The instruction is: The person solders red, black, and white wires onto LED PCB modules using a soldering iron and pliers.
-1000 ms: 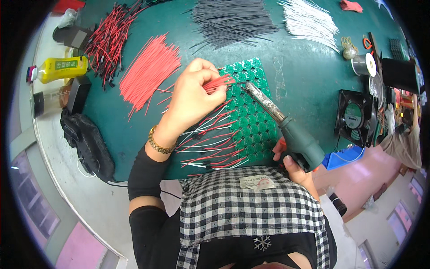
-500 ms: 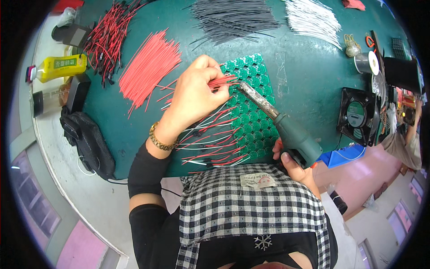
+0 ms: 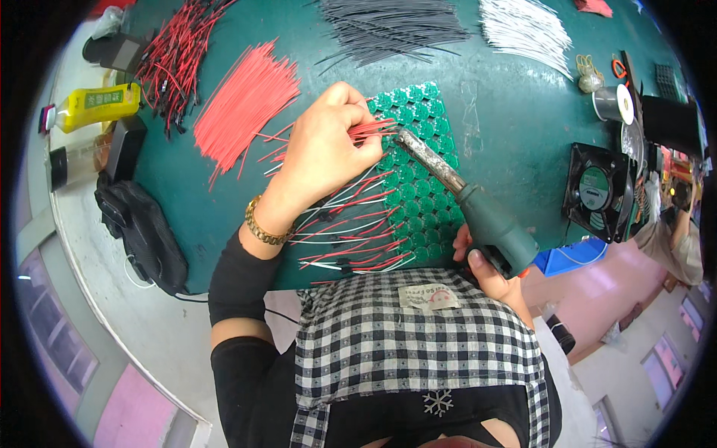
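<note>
My left hand [image 3: 328, 145] is pinched round a small bunch of red wires [image 3: 369, 131], their ends pointing right over the upper part of a green circuit board panel [image 3: 418, 198] made of many small round boards. In my right hand [image 3: 489, 272] is a green heat gun [image 3: 493, 224] with a stained metal nozzle. Its tip is close to the ends of the bunch; whether they touch I cannot tell. Along the panel's left edge lie red and white wires [image 3: 351, 231], some reaching onto the boards. My left wrist and fingers partly cover the wires beneath.
A pile of red wires [image 3: 245, 108] lies left of my hand, with black-ended red wires [image 3: 175, 63] beyond. Black wires [image 3: 388, 30] and white wires [image 3: 525, 33] lie at the back. On the right stand a black fan [image 3: 597, 193] and a spool [image 3: 614, 104]; a yellow bottle [image 3: 97, 106] is far left.
The whole view has shifted slightly, so everything sits a little higher. Both hands keep nearly the same place over the panel, with the nozzle tip still close to the red bunch.
</note>
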### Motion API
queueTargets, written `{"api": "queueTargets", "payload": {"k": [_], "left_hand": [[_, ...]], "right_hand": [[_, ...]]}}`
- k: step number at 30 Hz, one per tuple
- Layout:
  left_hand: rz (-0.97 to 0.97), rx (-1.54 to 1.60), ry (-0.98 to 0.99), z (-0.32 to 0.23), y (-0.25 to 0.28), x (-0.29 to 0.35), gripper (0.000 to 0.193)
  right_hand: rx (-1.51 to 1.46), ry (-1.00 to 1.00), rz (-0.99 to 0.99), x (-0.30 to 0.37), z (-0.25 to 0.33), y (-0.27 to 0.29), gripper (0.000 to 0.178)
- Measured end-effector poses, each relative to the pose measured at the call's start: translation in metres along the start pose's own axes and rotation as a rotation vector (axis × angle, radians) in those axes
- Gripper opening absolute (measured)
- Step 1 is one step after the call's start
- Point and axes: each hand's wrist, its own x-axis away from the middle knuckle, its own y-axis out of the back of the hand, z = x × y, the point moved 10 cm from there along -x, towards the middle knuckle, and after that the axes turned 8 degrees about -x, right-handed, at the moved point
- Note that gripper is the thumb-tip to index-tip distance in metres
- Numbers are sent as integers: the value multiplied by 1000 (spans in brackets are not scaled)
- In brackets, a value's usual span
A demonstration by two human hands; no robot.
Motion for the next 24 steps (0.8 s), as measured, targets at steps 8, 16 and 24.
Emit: {"api": "queueTargets", "payload": {"k": [8, 16, 24], "left_hand": [[14, -26, -11, -1, -1, 1, 14], [5, -48, -7, -3, -1, 1, 14], [-2, -68, -82, -9, -1, 3, 13]], "right_hand": [[-372, -84, -122, 14, -11, 9, 41], [-448, -106, -141, 20, -17, 9, 45], [-586, -20, -120, 18, -16, 10, 43]]}}
